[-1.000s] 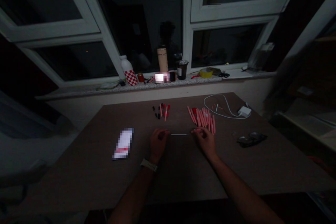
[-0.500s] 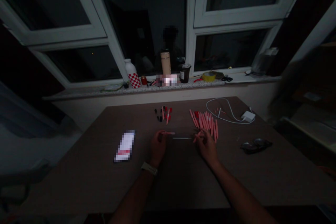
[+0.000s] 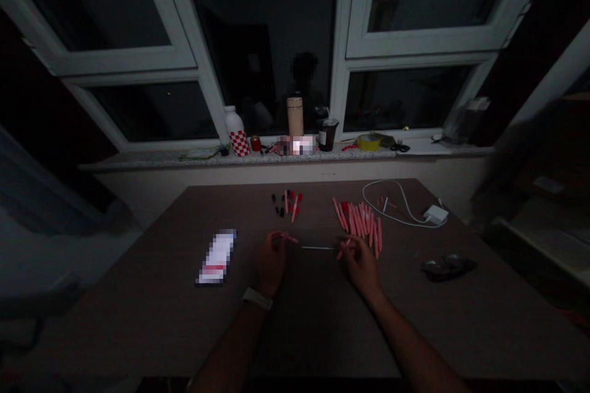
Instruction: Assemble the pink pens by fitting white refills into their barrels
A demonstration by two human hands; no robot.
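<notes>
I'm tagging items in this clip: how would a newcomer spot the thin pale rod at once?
Start with the brown table below the window. Near its middle, find the gap between the person's left hand and right hand; the thin pale rod lies there. Unlike the thicker pink pen-like pieces clustered beyond the right hand, it is whitish, slender and crosswise.

No lettering or number can be read. The pale label (image 3: 322, 137) on the dark cup (image 3: 330, 136) is too small and dim, the screen of the phone (image 3: 217, 256) is pixelated, and any print on the pink pens (image 3: 354, 220) is illegible.
</notes>
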